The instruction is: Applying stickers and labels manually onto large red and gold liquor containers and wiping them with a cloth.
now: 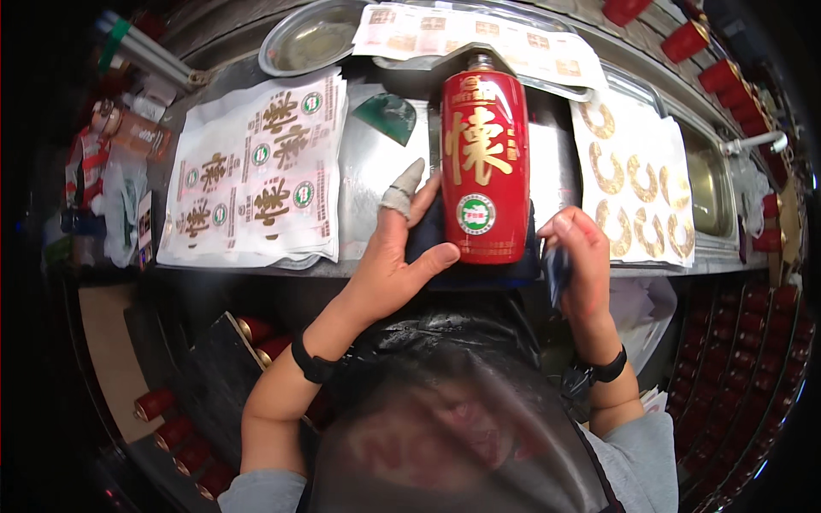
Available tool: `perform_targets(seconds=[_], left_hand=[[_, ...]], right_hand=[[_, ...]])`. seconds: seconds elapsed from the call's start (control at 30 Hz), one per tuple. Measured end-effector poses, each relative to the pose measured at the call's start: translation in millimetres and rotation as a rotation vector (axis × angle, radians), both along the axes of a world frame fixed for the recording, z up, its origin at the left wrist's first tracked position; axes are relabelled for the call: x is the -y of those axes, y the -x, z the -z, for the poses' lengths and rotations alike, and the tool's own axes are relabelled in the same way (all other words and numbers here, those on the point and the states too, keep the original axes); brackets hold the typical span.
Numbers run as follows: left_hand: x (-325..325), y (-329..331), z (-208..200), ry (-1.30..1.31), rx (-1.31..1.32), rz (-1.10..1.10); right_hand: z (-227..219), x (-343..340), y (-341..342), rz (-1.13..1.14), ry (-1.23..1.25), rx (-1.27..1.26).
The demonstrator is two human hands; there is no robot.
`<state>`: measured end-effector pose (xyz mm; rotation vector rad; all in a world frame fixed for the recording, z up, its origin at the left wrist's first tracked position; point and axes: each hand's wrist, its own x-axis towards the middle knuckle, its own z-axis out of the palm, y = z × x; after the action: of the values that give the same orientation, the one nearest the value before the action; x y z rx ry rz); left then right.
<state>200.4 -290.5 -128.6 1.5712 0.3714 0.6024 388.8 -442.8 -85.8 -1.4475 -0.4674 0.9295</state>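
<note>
In front of me a red bottle leans back on a dark blue pad, its bare threaded neck pointing away. It carries a large gold character and a round green-and-white emblem. Close along the bottle's left side is my left hand, fingers stretched, a pale finger cover on one of them. Its thumb tip meets the bottle's lower left edge, and some fingertips are hidden beside it. My right hand, just right of the bottle, is closed on a bunched dark blue cloth.
Decal sheets with gold characters lie left; a sheet of gold ring shapes lies right. A green scraper blade, metal basin and decal-covered tray lie beyond. Red bottles fill racks at right; a sink adjoins.
</note>
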Motion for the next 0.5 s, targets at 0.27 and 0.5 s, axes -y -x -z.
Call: perform_targets(seconds=[0.27, 0.5], left_hand=[[-3, 4, -2, -0.144, -0.096, -0.014], [-7, 10, 3, -0.118, -0.036, -0.031]], right_hand=[[1, -4, 7, -0.180, 0.080, 0.213], [-3, -3, -9, -0.304, 0.089, 0.038]])
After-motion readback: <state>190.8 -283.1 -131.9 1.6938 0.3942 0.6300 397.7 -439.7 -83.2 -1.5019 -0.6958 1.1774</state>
